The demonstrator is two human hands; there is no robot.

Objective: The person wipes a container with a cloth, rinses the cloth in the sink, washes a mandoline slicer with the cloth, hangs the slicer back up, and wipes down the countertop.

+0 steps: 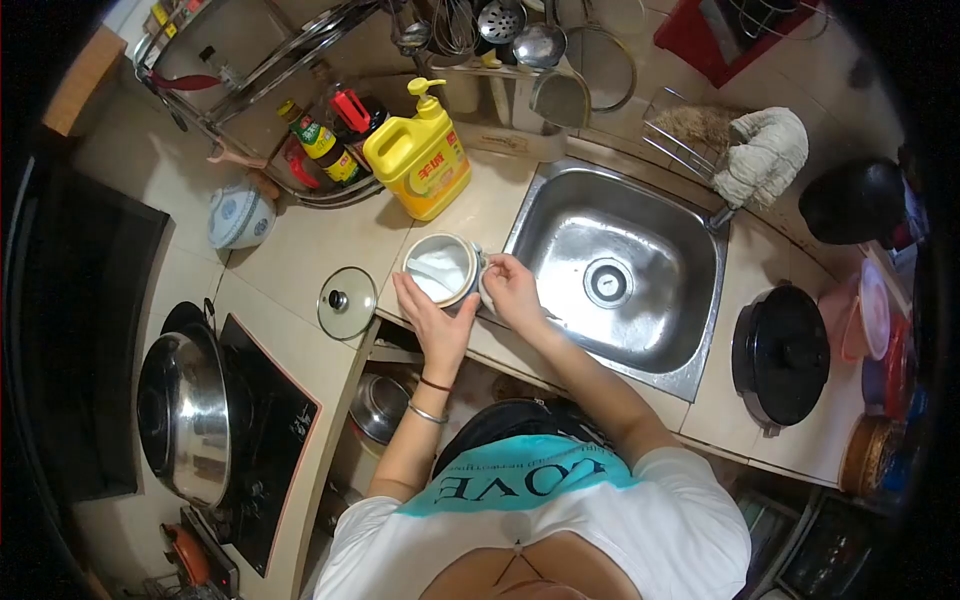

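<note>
A round ceramic jar (pixel 465 243) with a pale rim stands at the counter edge, left of the sink. Inside it is white, with a pale curved shape that I cannot identify. My left hand (pixel 437 318) is wrapped around the jar's near side, thumb and fingers apart along its wall. At the jar's right side, my right hand (pixel 513 291) has its fingers pinched together on something small and greyish; whether this is a cloth or the jar's handle is unclear. Left of the jar lies a glass lid (pixel 357 318) with a black knob.
A steel sink (pixel 712 300) adjoins on the right. Behind the jar stands a yellow detergent bottle (pixel 430 175), near sauce bottles (pixel 325 148). A large steel pan (pixel 195 420) sits on the black cooktop (pixel 275 430) at left. A black lidded pot (pixel 790 355) stands at right.
</note>
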